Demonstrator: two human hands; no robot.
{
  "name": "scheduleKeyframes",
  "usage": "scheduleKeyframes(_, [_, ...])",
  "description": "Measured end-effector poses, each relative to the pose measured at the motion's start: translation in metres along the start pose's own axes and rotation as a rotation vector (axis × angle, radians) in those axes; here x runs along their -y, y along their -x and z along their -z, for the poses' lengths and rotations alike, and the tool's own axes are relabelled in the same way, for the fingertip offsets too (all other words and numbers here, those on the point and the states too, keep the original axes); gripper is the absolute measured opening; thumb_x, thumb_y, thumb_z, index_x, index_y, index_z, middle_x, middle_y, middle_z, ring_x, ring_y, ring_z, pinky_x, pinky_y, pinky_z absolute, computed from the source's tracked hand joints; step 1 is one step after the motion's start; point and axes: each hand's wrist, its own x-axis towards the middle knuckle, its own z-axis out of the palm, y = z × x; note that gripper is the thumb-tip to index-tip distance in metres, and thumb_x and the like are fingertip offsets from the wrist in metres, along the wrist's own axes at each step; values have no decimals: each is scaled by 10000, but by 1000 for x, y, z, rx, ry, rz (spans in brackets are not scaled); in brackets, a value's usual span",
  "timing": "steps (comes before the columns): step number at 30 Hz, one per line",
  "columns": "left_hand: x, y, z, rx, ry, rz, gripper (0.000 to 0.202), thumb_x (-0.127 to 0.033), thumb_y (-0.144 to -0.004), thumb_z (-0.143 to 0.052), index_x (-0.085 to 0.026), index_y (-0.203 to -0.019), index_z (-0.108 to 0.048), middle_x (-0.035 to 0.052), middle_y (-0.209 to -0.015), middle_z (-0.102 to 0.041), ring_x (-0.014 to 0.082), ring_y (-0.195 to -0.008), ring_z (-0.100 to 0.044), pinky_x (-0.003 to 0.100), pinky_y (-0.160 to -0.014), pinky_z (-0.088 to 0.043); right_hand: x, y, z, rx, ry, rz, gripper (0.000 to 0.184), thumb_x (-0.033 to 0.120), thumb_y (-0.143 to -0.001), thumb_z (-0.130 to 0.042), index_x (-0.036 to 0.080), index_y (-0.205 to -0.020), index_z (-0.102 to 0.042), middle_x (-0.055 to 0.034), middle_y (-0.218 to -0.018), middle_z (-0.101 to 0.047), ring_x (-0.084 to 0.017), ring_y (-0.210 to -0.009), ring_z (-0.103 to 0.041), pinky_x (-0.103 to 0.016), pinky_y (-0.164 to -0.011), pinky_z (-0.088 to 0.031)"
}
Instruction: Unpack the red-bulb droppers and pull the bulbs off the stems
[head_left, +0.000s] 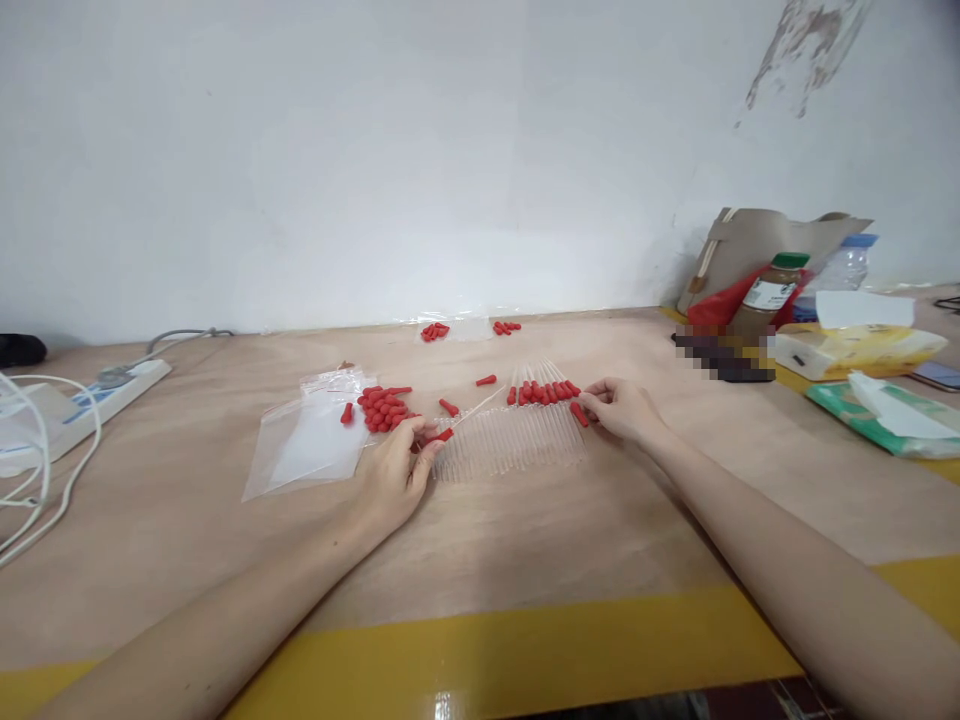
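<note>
My left hand point(405, 455) has its thumb and fingers closed on a red rubber bulb point(445, 435); a thin pale tube slants up and right from beside it. On the right, my right hand point(611, 405) pinches at the end of a line of red-bulbed glass droppers point(551, 392). Its fingertips hide what they grip, if anything. A loose-looking red bulb point(579, 413) lies just below those fingertips. Between both hands, a row of clear glass tubes point(510, 440) lies side by side. A heap of red bulbs point(384, 408) is just beyond my left hand.
Clear plastic bags point(315, 440) lie left of the heap. More bulbs point(435, 332) rest on plastic by the wall. A power strip point(112, 390) with white cables is at left. Tissue packs point(862, 350), a green-capped bottle point(772, 295) and a bag point(772, 235) stand at right.
</note>
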Motion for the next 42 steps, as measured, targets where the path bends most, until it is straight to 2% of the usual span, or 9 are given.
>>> scheduleKeyframes(5, [-4,-4,1,-1,-17,-107,173,-233,-889,-410,-221,-995,-546,43,-911,-565,158,-873,-558,298,-763,-465,8,4,5,-130,3,59,221,357,-727,-537,157,-742,-630,-27,-614,-612,-128,-532,-521,-250,-524,-384])
scheduleKeyframes(9, [-11,-7,2,-21,-95,-198,130,-203,-868,-446,-201,-927,-562,53,-894,-562,171,-902,-540,301,-770,-456,35,28,7,-358,-33,504,297,405,-818,-452,166,-788,-625,-58,-766,-626,-164,-736,-548,-303,-702,-410])
scheduleKeyframes(13, [-15,-6,0,9,-147,-269,93,-197,-850,-484,-194,-906,-558,53,-894,-609,185,-882,-535,335,-790,-425,62,63,-5,-174,174,948,233,369,-821,-509,227,-949,-642,-48,-965,-637,-183,-913,-528,-370,-861,-317])
scheduleKeyframes(18, [-20,-7,1,-3,-260,-311,84,-259,-838,-524,-217,-857,-593,29,-834,-663,189,-779,-539,341,-705,-370,66,82,-34,-140,325,1111,187,278,-859,-481,247,-967,-631,0,-742,-641,-152,-815,-506,-384,-907,-246])
scheduleKeyframes(24, [-22,-4,4,-20,-272,-467,91,-231,-837,-528,-217,-845,-618,2,-760,-671,158,-705,-523,339,-696,-329,58,83,-38,-122,298,1187,190,214,-859,-462,207,-759,-623,35,-580,-564,-105,-659,-446,-356,-876,-246])
scheduleKeyframes(32, [-15,4,9,-61,-243,-613,190,-81,-798,-471,-193,-851,-615,14,-749,-658,166,-713,-504,348,-679,-341,55,82,-25,-112,254,1254,171,208,-844,-486,219,-749,-628,49,-556,-569,-106,-651,-449,-373,-888,-226])
scheduleKeyframes(36, [3,1,22,-127,-203,-395,168,-114,-814,-490,-196,-894,-613,34,-815,-637,164,-761,-532,331,-706,-403,50,62,-13,-185,194,1054,215,230,-844,-489,215,-701,-650,28,-591,-621,-111,-642,-479,-334,-799,-257])
scheduleKeyframes(39, [8,-8,31,-196,-135,-224,182,-160,-834,-488,-190,-960,-615,51,-905,-600,162,-851,-554,310,-778,-442,48,51,-10,-202,185,781,179,260,-841,-502,226,-810,-676,16,-672,-663,-108,-635,-527,-306,-726,-261])
scheduleKeyframes(42, [10,-17,37,-211,-124,-55,234,-215,-845,-459,-188,-1015,-616,59,-935,-559,168,-878,-546,306,-786,-457,49,51,-14,-185,248,633,175,215,-814,-498,213,-848,-670,1,-732,-678,-125,-686,-570,-290,-692,-265])
